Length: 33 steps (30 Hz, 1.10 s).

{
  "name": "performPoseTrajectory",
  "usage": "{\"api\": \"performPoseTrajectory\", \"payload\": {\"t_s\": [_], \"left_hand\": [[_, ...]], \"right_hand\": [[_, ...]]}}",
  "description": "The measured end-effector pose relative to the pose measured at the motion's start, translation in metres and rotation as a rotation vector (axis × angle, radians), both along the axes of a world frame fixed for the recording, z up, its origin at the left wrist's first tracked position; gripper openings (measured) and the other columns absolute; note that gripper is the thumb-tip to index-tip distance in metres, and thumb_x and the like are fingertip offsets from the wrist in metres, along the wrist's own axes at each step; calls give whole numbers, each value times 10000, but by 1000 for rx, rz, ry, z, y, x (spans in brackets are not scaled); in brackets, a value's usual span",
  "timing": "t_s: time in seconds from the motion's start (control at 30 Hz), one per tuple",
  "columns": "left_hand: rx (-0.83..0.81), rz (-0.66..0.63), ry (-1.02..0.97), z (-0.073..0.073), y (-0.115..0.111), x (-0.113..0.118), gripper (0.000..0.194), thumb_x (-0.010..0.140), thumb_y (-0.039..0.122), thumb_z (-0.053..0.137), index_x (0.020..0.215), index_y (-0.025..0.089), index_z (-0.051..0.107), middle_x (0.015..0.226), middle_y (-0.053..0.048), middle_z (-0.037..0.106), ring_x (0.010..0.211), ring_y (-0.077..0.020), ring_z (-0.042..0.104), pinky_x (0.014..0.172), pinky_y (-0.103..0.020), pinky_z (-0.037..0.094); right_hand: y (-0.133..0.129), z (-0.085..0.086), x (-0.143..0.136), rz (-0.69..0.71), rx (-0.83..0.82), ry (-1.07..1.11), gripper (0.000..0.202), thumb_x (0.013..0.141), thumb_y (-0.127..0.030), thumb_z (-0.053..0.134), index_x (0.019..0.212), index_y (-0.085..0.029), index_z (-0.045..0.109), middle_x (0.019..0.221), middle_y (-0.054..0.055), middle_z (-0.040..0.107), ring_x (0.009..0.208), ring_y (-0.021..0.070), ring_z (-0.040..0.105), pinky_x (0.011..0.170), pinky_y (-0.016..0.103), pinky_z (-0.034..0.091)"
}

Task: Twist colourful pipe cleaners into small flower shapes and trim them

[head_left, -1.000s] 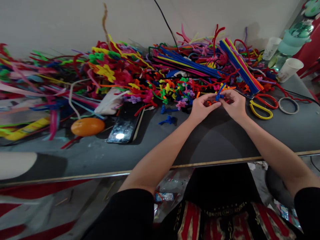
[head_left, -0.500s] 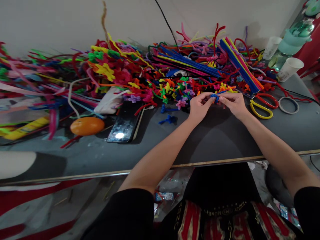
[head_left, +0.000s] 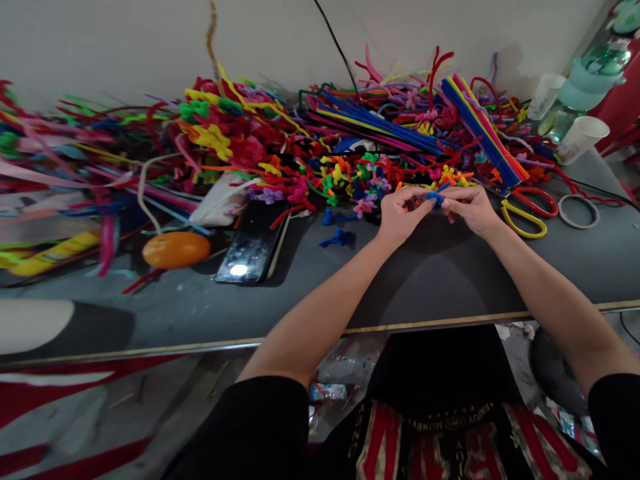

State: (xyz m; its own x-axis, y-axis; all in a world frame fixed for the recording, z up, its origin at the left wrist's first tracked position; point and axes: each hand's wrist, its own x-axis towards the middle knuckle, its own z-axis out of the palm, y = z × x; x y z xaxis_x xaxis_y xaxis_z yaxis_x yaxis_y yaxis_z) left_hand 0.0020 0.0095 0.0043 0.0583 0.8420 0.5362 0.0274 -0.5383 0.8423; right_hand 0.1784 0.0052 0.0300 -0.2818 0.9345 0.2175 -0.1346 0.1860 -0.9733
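A small blue pipe-cleaner piece (head_left: 435,198) is pinched between both hands above the grey table. My left hand (head_left: 404,212) grips its left side with thumb and fingers. My right hand (head_left: 469,205) closes on its right side, where a short blue stem sticks up. The fingertips partly hide the piece's shape. Left of my left hand, a blue twisted piece (head_left: 339,238) lies on the table, with another blue piece (head_left: 330,215) just behind it.
Behind the hands stretches a pile of coloured pipe cleaners (head_left: 250,147). Scissors with red and yellow handles (head_left: 525,230) and a grey ring (head_left: 579,211) lie right. Paper cups (head_left: 583,138) stand farther right. A phone (head_left: 247,250) and an orange fruit (head_left: 177,250) rest left.
The blue piece and the fingertips have shifted slightly to the right and down, and the piece looks turned. Both hands keep their hold.
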Motion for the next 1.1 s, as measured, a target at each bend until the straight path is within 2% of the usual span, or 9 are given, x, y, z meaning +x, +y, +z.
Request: {"api": "performPoseTrajectory", "payload": {"t_s": [0.27, 0.47, 0.7, 0.93, 1.1], "left_hand": [[78, 17, -2, 8, -9, 1, 277, 800, 479, 780, 831, 204, 792, 700, -23, 685, 620, -103, 568, 545, -230, 426], [88, 22, 32, 15, -12, -1, 267, 796, 477, 790, 828, 212, 800, 695, -26, 690, 616, -107, 571, 542, -239, 428], [72, 10, 35, 9, -7, -2, 322, 751, 532, 809, 758, 212, 784, 691, -26, 707, 615, -115, 579, 592, -268, 462], [186, 10, 53, 4, -6, -3, 205, 820, 427, 769, 768, 228, 779, 675, -15, 700, 627, -122, 578, 606, -285, 453], [197, 30, 81, 4, -7, -3, 231, 811, 423, 757, 714, 214, 743, 655, -14, 684, 623, -130, 578, 624, -306, 460]], "right_hand": [[-4, 1, 1, -5, 31, 0, 310, 628, -517, 881, 754, -241, 816, 777, 17, 736, 601, 110, 617, 430, 225, 486], [-4, 3, 3, 48, 50, 0, 268, 655, -469, 882, 801, -252, 825, 829, 28, 755, 604, 109, 653, 435, 223, 512], [-4, 7, 4, 30, 50, -34, 272, 605, -452, 907, 759, -244, 824, 803, 24, 764, 593, 114, 668, 418, 214, 523], [-9, 12, 1, -20, 67, -37, 274, 553, -385, 936, 726, -213, 811, 803, 39, 772, 560, 111, 654, 428, 232, 535], [-13, 12, -2, -73, 89, -75, 275, 546, -369, 934, 710, -194, 799, 780, 47, 770, 562, 122, 645, 459, 256, 539]]}}
